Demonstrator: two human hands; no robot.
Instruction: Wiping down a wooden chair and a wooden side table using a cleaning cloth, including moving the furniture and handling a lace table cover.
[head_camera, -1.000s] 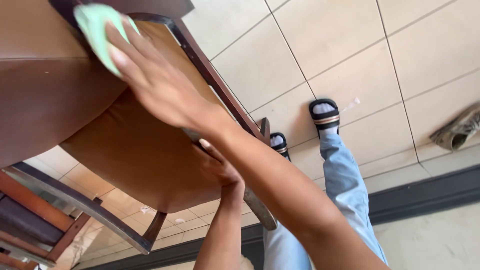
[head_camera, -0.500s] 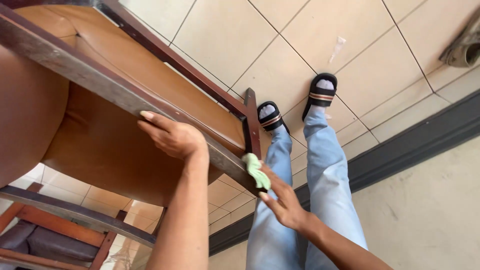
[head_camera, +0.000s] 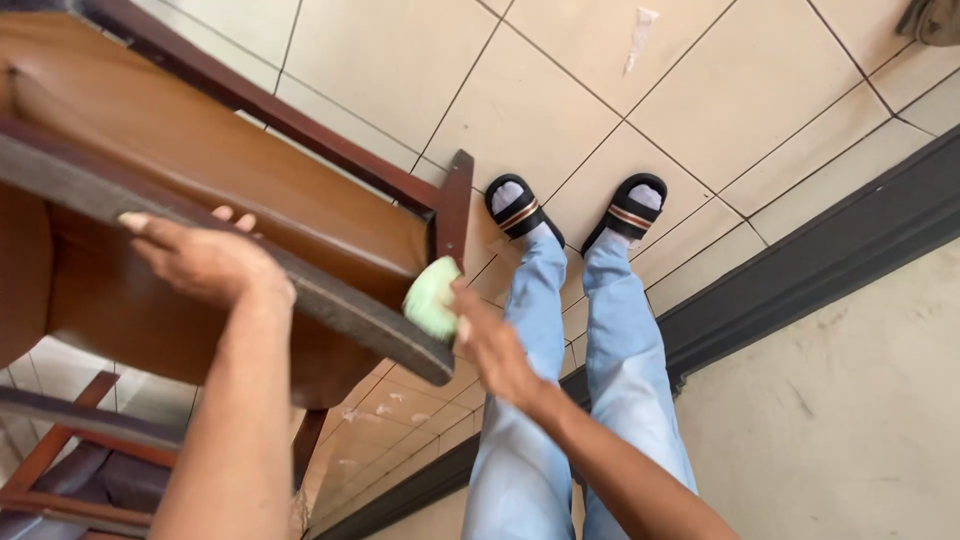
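Right hand (head_camera: 495, 345) moved green cloth (head_camera: 432, 297) onto chair (head_camera: 230, 190) frame corner, fingers gripping it | left hand (head_camera: 205, 260) stayed, fingers curled over frame edge.

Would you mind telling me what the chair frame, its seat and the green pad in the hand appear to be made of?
Chair frame: dark reddish wood, smooth and probably varnished.
Seat: brown with a soft sheen, perhaps leatherette or polished wood; the look leaves it open.
Green pad, in the right hand: pale, matte, rounded, probably sponge or folded cloth.
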